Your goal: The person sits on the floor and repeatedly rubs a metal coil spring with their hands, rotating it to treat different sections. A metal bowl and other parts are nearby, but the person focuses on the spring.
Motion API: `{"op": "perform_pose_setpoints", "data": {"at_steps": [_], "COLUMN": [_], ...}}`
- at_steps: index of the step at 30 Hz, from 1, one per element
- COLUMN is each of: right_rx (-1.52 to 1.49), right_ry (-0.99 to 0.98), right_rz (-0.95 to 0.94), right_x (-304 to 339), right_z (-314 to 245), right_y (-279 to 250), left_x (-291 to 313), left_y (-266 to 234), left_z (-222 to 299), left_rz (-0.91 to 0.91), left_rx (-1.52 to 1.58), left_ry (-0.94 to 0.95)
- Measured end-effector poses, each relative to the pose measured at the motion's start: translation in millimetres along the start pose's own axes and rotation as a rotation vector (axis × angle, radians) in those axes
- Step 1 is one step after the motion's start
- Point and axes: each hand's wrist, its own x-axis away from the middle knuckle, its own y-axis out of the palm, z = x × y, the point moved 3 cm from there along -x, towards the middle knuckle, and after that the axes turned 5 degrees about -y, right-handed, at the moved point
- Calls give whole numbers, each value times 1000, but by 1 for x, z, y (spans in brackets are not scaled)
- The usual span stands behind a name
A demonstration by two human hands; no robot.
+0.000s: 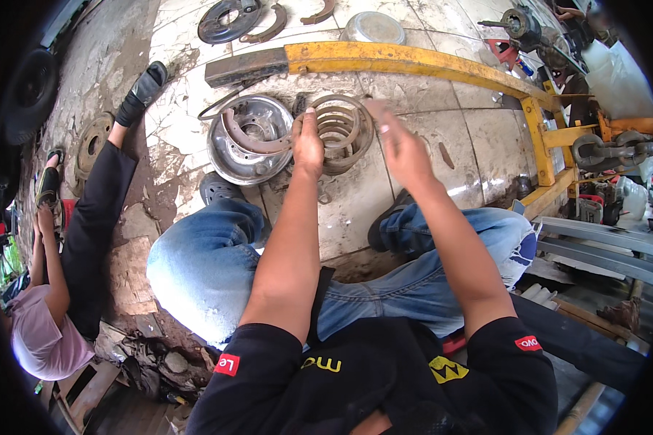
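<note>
My left hand (308, 148) is closed round one end of a curved brake shoe (248, 141), its thumb pointing away from me. The shoe arcs out to the left over a round metal brake backing plate (228, 161) on the floor. Just right of that hand stands a rusty coil spring (354, 154), seen from above. My right hand (408, 156) is raised to the right of the spring, its fingers smeared by motion. At its fingertips shows a flat brown piece (374, 109), too blurred to name. A thin brown strip (446, 155) lies on the tiles farther right.
A yellow steel frame (406, 59) runs across beyond the parts and down the right side, where a heavy chain (617, 151) hangs. Farther off lie a black backing plate (225, 20), brake shoes (268, 26) and a round pan (374, 29). Another person (51, 304) sits at left.
</note>
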Motion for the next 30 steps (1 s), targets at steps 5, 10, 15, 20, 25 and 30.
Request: {"op": "perform_pose_setpoints", "data": {"at_steps": [5,10,15,20,25,30], "right_rx": [321,537,576,551,648,462], "right_ry": [-408,-300,-279,-334,-387,-320], "right_rz": [-134,-264,-204,-170,-250,-313], "right_x": [2,-13,-17,-8,10,-13], "right_z": [-7,-15,-8,-1,-7,-13], "right_y": [36,35,45,53,44,21], "left_x": [3,4,6,5,-6,-9], "left_y": [-1,-4,-4,-9,-16,-13], "left_z": [1,2,6,1,-8,-12], "left_rz": [1,-3,-35,-42,-127,-106], "left_rx": [-52,-106,-118,42,53,56], "left_ry": [-40,-65,-72,-142,-197,-140]}}
